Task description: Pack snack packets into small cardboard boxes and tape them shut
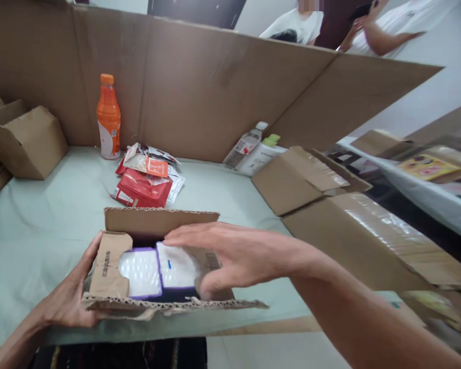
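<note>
A small brown corrugated cardboard box [153, 266] sits open at the near edge of the pale green cloth-covered surface [38, 230]. The left hand [71, 297] cups the box's left side, fingers wrapped round the wall, thumb against the folded-in left flap, which carries a column of printed characters too small to read. The right hand [234, 256] lies flat over the box's right side, fingers stretched out across the top and thumb curled down against the right flap; a barcode shows on that flap just beside the fingers. Inside the box lie two white padded packs with purple edging [157, 269], side by side and touching; a tiny blue mark on the right one cannot be read.

Beyond the box, a heap of red and white sachets [146, 179] lies near an upright orange drink bottle with an orange cap [108, 118], its label illegible. Further right a clear plastic bottle [244, 146] leans by the tall cardboard screen [200, 87], and larger taped cartons [369, 241] lie to the right.
</note>
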`<state>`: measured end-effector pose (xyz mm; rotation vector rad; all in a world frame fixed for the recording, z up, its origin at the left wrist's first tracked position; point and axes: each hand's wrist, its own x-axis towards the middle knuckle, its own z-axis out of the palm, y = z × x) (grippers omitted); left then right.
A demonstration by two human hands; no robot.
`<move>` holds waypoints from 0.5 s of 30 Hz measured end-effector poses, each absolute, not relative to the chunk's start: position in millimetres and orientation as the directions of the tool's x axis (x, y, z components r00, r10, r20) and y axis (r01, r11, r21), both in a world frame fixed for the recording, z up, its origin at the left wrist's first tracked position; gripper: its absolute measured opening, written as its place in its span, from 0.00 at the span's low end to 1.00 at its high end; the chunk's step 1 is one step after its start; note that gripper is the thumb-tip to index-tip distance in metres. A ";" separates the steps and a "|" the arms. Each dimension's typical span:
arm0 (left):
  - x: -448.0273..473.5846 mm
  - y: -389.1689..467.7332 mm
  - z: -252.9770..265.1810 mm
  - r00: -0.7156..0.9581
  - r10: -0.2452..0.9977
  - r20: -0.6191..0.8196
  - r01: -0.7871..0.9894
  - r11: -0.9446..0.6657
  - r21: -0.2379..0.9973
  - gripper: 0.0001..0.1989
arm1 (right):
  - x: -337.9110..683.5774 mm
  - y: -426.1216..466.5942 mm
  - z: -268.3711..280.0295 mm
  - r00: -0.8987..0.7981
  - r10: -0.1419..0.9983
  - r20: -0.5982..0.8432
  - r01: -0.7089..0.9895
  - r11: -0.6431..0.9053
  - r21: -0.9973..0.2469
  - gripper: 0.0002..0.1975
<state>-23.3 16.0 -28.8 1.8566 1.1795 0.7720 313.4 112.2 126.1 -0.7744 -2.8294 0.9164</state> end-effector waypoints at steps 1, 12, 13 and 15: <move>-23.0 16.4 -30.5 0.371 0.925 0.083 0.433 -0.251 0.866 0.69 | 306.8 113.3 126.1 -0.871 0.472 -0.135 0.469 0.720 -0.511 0.30; -23.0 17.3 -24.0 0.366 0.921 0.133 0.359 -0.271 0.893 0.65 | 302.4 85.2 109.8 -0.778 0.623 0.080 0.563 0.748 -0.350 0.27; -22.1 18.9 -21.6 0.366 0.919 0.149 0.351 -0.284 0.892 0.66 | 307.5 85.7 114.3 -0.763 0.633 0.133 0.555 0.746 -0.368 0.28; -19.5 23.9 -16.6 0.368 0.910 0.191 0.356 -0.328 0.875 0.67 | 310.8 86.2 121.6 -0.753 0.631 0.188 0.543 0.757 -0.363 0.28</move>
